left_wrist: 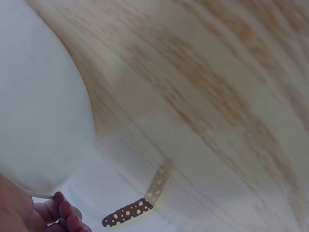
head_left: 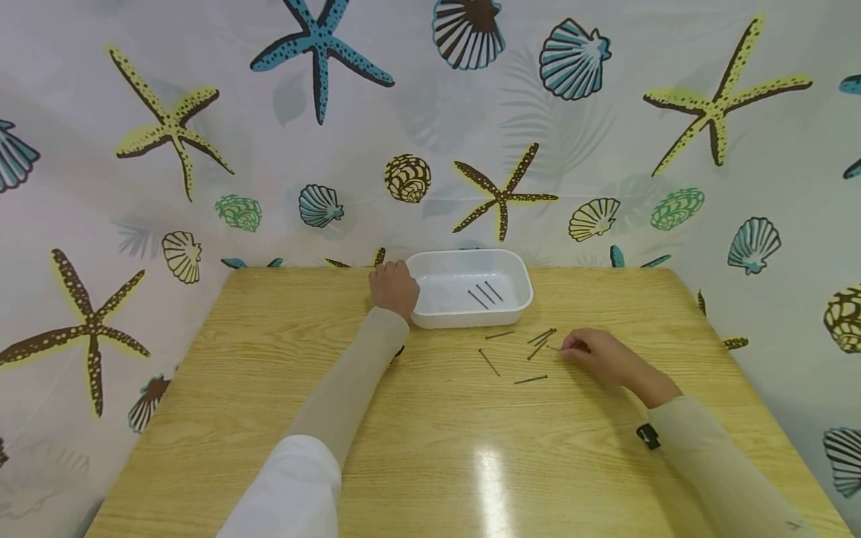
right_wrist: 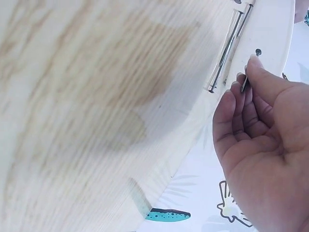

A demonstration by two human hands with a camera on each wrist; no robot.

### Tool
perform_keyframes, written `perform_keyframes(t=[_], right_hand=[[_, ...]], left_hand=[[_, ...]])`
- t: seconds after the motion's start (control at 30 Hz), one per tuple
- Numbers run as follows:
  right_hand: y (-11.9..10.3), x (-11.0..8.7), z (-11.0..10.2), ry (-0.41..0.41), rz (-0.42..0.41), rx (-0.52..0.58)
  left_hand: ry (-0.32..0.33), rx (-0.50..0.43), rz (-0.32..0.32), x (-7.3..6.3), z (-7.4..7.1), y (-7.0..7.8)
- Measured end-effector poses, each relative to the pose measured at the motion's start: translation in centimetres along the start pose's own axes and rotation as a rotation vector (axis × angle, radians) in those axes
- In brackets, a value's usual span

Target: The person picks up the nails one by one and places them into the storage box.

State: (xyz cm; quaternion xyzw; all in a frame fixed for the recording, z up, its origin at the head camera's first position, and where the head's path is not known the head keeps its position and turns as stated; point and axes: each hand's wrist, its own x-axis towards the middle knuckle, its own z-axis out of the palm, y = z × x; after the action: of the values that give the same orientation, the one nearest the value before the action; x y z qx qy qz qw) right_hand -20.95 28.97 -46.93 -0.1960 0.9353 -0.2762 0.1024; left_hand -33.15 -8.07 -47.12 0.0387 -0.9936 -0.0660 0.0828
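Note:
A white plastic tray (head_left: pixel 471 320) stands at the back of the wooden table, with several nails (head_left: pixel 485 294) lying inside it. My left hand (head_left: pixel 394 288) grips the tray's left end; in the left wrist view its fingers (left_wrist: pixel 65 209) curl at the rim. To the right of the tray, my right hand (head_left: pixel 601 356) pinches one nail between thumb and fingertips. That pinched nail (right_wrist: pixel 245 85) shows its round head above the thumb in the right wrist view. Several loose nails (head_left: pixel 538 350) lie on the table between the tray and my right hand.
The wooden table (head_left: pixel 417 433) ends at a patterned curtain (head_left: pixel 363 149) with starfish and shells, directly behind the tray. Single nails (head_left: pixel 489 362) lie apart in front of the tray. A glare streak crosses the table's front middle.

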Motion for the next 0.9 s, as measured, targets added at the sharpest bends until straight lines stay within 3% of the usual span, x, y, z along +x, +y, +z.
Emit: perform_keyframes(t=[0.9], right_hand=[[-2.8,1.6,-0.8,0.151,-0.063,0.048]], left_hand=[[-0.002,-0.018,0.0,-0.3,-0.6,0.1]])
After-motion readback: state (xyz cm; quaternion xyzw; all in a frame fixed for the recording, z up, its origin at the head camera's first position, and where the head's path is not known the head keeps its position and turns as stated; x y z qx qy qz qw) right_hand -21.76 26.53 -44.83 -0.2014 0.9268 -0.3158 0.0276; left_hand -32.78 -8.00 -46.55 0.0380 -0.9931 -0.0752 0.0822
